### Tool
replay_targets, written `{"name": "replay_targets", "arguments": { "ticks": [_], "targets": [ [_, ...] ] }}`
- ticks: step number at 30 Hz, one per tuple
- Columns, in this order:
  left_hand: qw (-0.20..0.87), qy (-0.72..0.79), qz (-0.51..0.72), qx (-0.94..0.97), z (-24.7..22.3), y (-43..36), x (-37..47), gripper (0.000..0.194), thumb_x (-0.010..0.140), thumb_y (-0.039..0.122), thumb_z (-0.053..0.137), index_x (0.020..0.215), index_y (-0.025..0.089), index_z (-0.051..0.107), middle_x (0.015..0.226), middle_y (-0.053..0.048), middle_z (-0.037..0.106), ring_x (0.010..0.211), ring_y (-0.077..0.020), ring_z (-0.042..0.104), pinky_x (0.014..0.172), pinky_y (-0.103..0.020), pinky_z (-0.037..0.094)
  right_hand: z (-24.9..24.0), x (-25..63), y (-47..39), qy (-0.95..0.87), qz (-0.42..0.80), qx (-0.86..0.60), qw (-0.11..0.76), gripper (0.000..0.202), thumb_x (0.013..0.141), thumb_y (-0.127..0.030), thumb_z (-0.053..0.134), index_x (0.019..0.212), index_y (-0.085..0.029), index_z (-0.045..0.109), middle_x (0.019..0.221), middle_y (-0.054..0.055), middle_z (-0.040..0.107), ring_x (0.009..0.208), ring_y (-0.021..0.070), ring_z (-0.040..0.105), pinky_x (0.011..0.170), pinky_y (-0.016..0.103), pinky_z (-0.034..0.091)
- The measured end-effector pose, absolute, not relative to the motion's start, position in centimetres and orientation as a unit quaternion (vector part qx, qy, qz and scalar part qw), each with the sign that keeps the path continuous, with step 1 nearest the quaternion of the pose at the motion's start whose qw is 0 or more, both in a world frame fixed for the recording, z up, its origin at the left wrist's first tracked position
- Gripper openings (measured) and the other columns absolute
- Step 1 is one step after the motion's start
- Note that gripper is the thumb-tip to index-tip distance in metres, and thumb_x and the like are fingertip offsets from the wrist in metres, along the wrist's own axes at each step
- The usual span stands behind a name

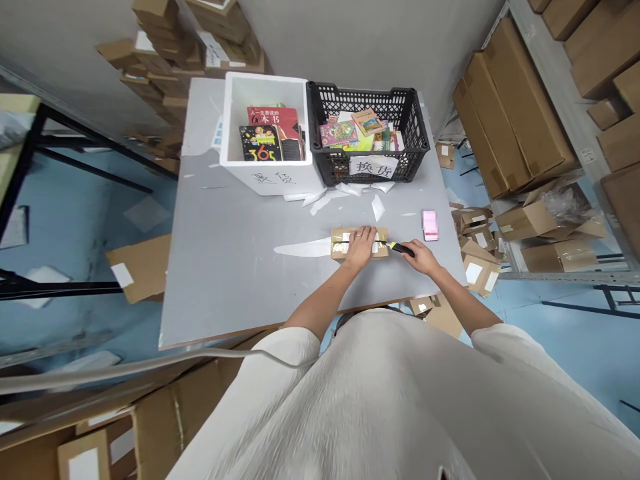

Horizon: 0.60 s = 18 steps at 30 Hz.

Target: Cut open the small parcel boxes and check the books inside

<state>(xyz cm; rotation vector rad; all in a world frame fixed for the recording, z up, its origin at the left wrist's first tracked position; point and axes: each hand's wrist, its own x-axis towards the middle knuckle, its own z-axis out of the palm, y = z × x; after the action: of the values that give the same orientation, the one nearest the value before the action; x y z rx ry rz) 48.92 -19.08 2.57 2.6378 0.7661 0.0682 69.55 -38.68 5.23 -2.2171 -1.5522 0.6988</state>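
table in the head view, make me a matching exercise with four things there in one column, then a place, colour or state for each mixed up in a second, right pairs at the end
Things:
1. small box
2. knife
3. phone
4. crate

Places, colours, states:
A. lit up pink
B. under the left hand
C. black, holding books
D. gripped in the right hand

Pairs: 1-B, 2-D, 3-A, 4-C

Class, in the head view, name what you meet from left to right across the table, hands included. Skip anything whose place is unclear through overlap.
White bin → left hand → cutter → right hand.
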Motion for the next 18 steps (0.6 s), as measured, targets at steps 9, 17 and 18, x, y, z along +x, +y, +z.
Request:
{"name": "replay_targets", "arguments": {
  "ticks": [9, 17, 18],
  "targets": [
    [0.239, 0.287, 0.066, 0.925, 1.9, -19.4, 48.6, 0.061, 0.108, 0.016, 0.035, 0.166, 0.015, 0.056, 0.173, -0.022, 0.056, 0.167, -0.0333, 0.046, 0.138, -0.055, 0.028, 3.7, 73.3, -40.2, -0.490, 0.140, -0.827, 0.239, 0.060, 0.113, -0.063, 0.049, 0.155, -0.025, 0.067, 0.138, 0.019, 0.072, 0.128, 0.0411, 0.065, 0.105, 0.055, 0.059],
    [0.273, 0.256, 0.073, 0.924, 2.6, -17.5, 45.1, 0.061, 0.107, 0.041, 0.058, 0.163, 0.018, 0.057, 0.181, -0.020, 0.045, 0.173, -0.0375, 0.034, 0.143, -0.059, 0.019, 2.8, 71.3, -38.8, -0.449, 0.204, -0.818, 0.296, 0.064, 0.104, -0.075, 0.058, 0.138, -0.023, 0.074, 0.131, 0.017, 0.074, 0.122, 0.0378, 0.069, 0.106, 0.054, 0.060],
    [0.273, 0.263, 0.073, 0.923, 2.7, -17.1, 44.1, 0.066, 0.104, 0.046, 0.065, 0.164, 0.020, 0.056, 0.181, -0.021, 0.044, 0.173, -0.0395, 0.033, 0.143, -0.061, 0.018, 2.6, 70.7, -38.5, -0.442, 0.215, -0.814, 0.309, 0.065, 0.103, -0.077, 0.059, 0.137, -0.023, 0.074, 0.131, 0.017, 0.075, 0.121, 0.0373, 0.070, 0.107, 0.054, 0.060]
  ]
}}
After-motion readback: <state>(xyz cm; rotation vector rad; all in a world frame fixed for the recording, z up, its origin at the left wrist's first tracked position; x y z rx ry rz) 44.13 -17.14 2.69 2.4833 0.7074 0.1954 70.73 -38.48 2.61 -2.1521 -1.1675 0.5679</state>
